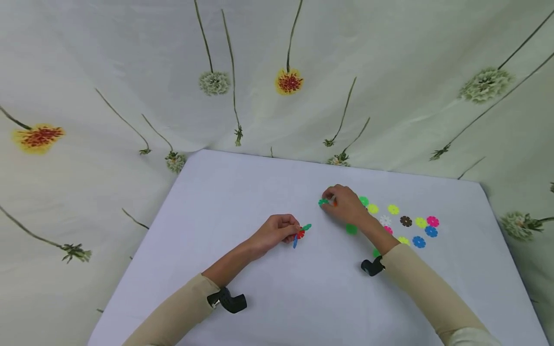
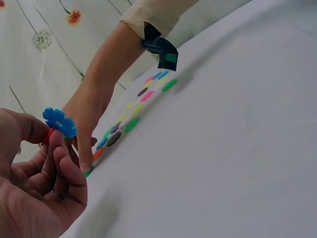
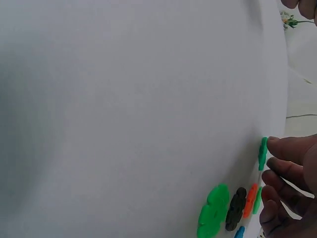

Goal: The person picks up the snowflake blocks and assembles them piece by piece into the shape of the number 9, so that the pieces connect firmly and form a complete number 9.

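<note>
My left hand point(image 1: 277, 231) pinches a small cluster of interlocking flower-shaped plastic discs between thumb and fingertips. The cluster joins a red disc point(image 1: 301, 234), a blue disc point(image 2: 59, 122) and a green disc point(image 1: 306, 227); the fingers hide part of the red one. Farther right and a little forward, my right hand point(image 1: 347, 204) is low over the table, thumb and forefinger at a single green flower-shaped disc point(image 3: 262, 153). Its other fingers are bent. Just beside those fingertips lie an orange disc point(image 3: 250, 200), a dark brown disc point(image 3: 236, 209) and a larger-looking green disc point(image 3: 214, 212).
Loose discs spread over the table's right side, including a brown disc point(image 1: 406, 221), a pink disc point(image 1: 433, 221), a blue disc point(image 1: 419, 241) and several yellow ones. A white cloth covers the table point(image 1: 242, 187). Behind it hangs a flower-printed curtain point(image 1: 259, 110).
</note>
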Demonstrator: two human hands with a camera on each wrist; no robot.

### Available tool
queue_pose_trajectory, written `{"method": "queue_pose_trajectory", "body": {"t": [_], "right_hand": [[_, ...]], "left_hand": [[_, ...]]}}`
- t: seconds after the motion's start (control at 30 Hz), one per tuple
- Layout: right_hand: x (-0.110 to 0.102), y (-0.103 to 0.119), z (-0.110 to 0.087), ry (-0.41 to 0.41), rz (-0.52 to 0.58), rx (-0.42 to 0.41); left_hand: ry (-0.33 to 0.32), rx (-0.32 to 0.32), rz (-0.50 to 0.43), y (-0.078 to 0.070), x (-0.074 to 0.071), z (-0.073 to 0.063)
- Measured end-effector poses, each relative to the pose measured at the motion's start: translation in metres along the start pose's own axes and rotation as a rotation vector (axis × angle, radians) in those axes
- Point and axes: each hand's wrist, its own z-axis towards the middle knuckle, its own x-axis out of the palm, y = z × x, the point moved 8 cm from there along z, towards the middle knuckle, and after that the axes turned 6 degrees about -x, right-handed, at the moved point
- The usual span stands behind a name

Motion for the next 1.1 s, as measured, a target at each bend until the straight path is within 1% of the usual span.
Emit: {"method": "queue_pose_trajectory", "body": {"t": [0.17,0.27,0.33,0.5,0.67,0.73,0.83,0.97,1.1], "right_hand": [[0.006,0.001,0.006,0.021,-0.064,0.003],[0.006,0.002,0.006,0.011,-0.056,0.0],[0.006,0.003,0.005,0.001,-0.03,-0.017],[0.008,0.006,-0.001,-0.018,0.074,-0.074],[0.004,0.006,-0.009,-0.088,0.167,-0.098],[0.002,0.005,-0.013,-0.11,0.22,-0.085],[-0.002,0.005,-0.022,-0.111,0.308,-0.041],[-0.004,0.007,-0.035,-0.084,0.436,0.015],[-0.003,0.01,-0.048,-0.054,0.563,0.074]], "left_hand": [[0.007,-0.013,-0.024,-0.002,0.001,-0.001],[0.006,-0.017,-0.033,-0.004,0.001,-0.001],[0.005,-0.019,-0.036,-0.004,0.001,-0.001],[0.003,-0.023,-0.039,-0.003,0.002,-0.001],[0.002,-0.019,-0.044,-0.003,0.003,-0.002],[0.003,-0.022,-0.048,-0.003,0.004,-0.002],[0.003,-0.031,-0.052,-0.002,0.005,-0.001],[-0.001,-0.038,-0.051,-0.002,0.007,0.001],[0.005,-0.026,-0.048,-0.003,0.009,0.003]]}}
